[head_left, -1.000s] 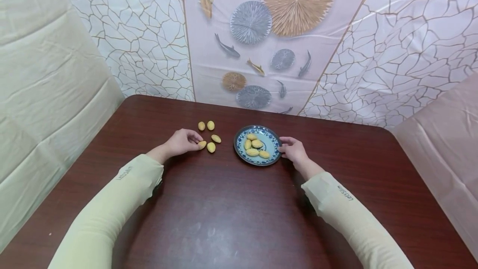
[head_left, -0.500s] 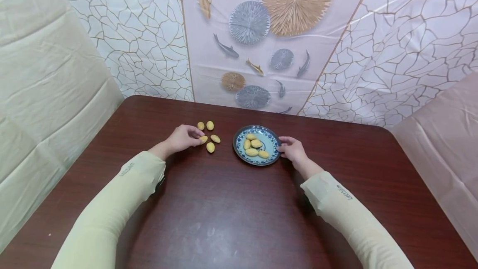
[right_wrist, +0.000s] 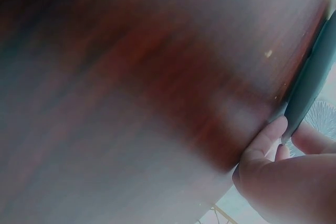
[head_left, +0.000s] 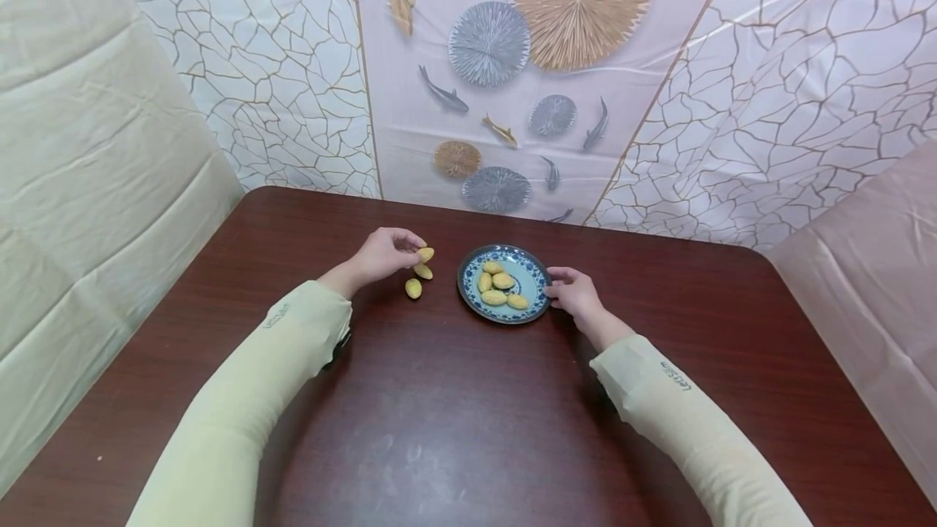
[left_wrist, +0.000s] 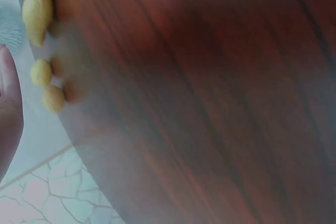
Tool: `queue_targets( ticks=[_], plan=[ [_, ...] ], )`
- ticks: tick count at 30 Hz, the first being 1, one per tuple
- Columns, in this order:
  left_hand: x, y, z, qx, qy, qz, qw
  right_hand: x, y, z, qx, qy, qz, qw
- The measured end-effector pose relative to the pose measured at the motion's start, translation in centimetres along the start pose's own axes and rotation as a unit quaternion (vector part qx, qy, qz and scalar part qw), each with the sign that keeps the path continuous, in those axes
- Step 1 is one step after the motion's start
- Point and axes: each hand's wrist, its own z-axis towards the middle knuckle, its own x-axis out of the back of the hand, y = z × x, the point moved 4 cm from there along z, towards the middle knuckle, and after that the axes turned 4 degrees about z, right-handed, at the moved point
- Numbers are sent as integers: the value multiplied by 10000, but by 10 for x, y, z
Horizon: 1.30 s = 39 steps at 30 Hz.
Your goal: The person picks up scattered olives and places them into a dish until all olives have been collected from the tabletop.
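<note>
My left hand (head_left: pixel 388 254) pinches a small yellow oval fruit (head_left: pixel 425 254) between thumb and fingertips, held a little above the table. Just below it lie a slim yellow fruit (head_left: pixel 423 272) and a rounder one (head_left: pixel 413 289). In the left wrist view only the hand's edge (left_wrist: pixel 9 108) shows, and two small fruits (left_wrist: pixel 41 73) sit close together on the tabletop; the left hand covers them in the head view. My right hand (head_left: pixel 574 295) grips the right rim of a blue-patterned plate (head_left: pixel 470 306), thumb and fingers on either side. Several yellow fruits (head_left: pixel 494 298) lie on that plate.
Everything stands on a dark reddish-brown table (head_left: pixel 468 413) with rounded far corners. A patterned cloth (head_left: pixel 293 63) hangs right behind its far edge. Pale draped cloth (head_left: pixel 95 145) borders the left side, and more (head_left: pixel 871 267) the right.
My left hand has moved right and away from me, carrying the pinched yellow fruit up off the table. The right hand and the plate stay in place.
</note>
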Motion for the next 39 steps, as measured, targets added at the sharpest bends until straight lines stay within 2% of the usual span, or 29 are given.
queue_targets(
  ticks=[3,10,17,25,28,34,39],
  plan=[
    [-3,9,3,-14,-9,110,9999,0,0,0,39,-13,-4,10000],
    [-13,26,13,26,-87,-2,10000,0,-1,0,28,-43,-7,10000],
    [-21,36,25,-81,84,59,9999,1,-1,1,24,-26,-23,10000],
    [-33,47,33,-97,75,-251,9996,1,-1,-1,-4,-50,-40,10000],
    [-38,52,35,-127,28,-99,9999,1,0,-1,-2,-43,-52,10000],
    [-46,61,39,-287,128,320,9990,1,-1,-2,-48,-56,-2,10000],
    [-54,64,42,-328,220,392,9985,1,0,-2,-92,-47,-4,9999]
  ],
)
